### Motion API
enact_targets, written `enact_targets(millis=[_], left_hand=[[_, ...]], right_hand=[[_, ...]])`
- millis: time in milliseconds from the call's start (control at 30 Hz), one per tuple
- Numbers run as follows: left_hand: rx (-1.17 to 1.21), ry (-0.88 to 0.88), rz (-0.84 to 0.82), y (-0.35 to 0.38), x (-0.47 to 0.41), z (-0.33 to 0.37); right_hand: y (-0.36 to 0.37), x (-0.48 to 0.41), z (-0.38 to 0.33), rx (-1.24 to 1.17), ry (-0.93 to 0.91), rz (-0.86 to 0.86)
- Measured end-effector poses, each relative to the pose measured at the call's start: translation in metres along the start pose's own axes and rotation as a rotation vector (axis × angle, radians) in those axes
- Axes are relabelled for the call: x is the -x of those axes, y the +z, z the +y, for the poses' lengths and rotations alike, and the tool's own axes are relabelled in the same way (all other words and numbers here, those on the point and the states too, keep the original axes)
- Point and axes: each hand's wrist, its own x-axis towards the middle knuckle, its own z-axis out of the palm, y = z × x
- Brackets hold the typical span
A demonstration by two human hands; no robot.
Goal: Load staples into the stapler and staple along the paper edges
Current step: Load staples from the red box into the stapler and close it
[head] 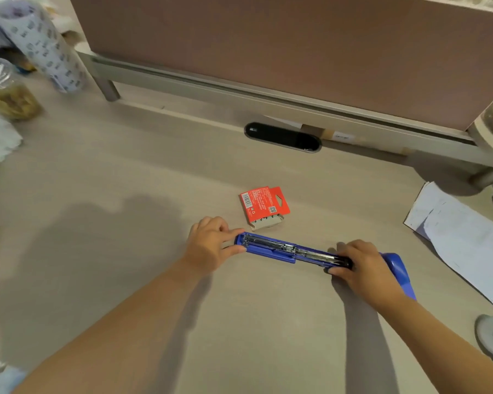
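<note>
desk, opened stapler between hands

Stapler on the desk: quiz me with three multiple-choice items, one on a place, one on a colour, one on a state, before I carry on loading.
1. Where is the red staple box?
A. Just beyond the stapler
B. On the paper sheets
C. In the left hand

2. What colour is the stapler body?
A. Black
B. Blue
C. Green

3. How is the stapler now?
A. Shut and standing upright
B. Opened out flat, metal channel showing
C. Clamped on paper

Answers:
1 A, it lies on the desk past the stapler.
2 B, its plastic is blue.
3 B, the left hand and right hand hold its ends, with the paper sheets apart.
</note>
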Motion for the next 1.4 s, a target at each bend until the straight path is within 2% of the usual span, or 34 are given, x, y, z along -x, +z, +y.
enact_targets(millis=[100,167,300,433,500,667,800,867,967,1067,1167,1400], left_hand=[[0.044,-0.043,0.048,-0.002,-0.001,-0.003],[0.091,-0.079,0.061,-0.005,-0.002,-0.003],[0.092,-0.073,-0.05,-0.017,-0.002,-0.002],[0.32,-0.2,-0.013,-0.042,-0.015,0.008],[0.353,-0.228,-0.017,-0.049,-0.032,0.012],[0.099,-0.121,-0.26,-0.048,-0.074,0.02],[0.082,-0.048,-0.433,-0.041,-0.097,0.019],[0.138,-0.063,-0.448,-0.04,-0.102,0.019],[0.221,-0.117,-0.436,-0.043,-0.107,0.025],[0.492,-0.316,-0.412,-0.038,-0.11,0.025],[0.717,-0.509,-0.394,-0.036,-0.113,0.026],[0.934,-0.596,-0.452,-0.06,-0.105,0.039]], right_hand=[[0.009,-0.022,0.0,0.0,0.036,0.086],[0.009,-0.033,-0.004,-0.009,0.085,0.07],[0.009,-0.036,-0.015,-0.021,0.068,0.046],[-0.004,-0.044,-0.034,-0.178,0.045,0.092],[-0.009,-0.058,-0.048,-0.257,0.071,0.136],[-0.004,-0.087,-0.074,-0.33,0.136,-0.038],[0.011,-0.1,-0.081,-0.329,0.168,-0.162],[0.019,-0.105,-0.084,-0.271,0.164,-0.193],[0.026,-0.11,-0.086,-0.254,0.146,-0.146],[0.028,-0.116,-0.088,-0.283,0.113,0.001],[0.021,-0.121,-0.094,-0.46,0.129,0.083],[-0.017,-0.114,-0.125,-0.693,-0.018,-0.089]])
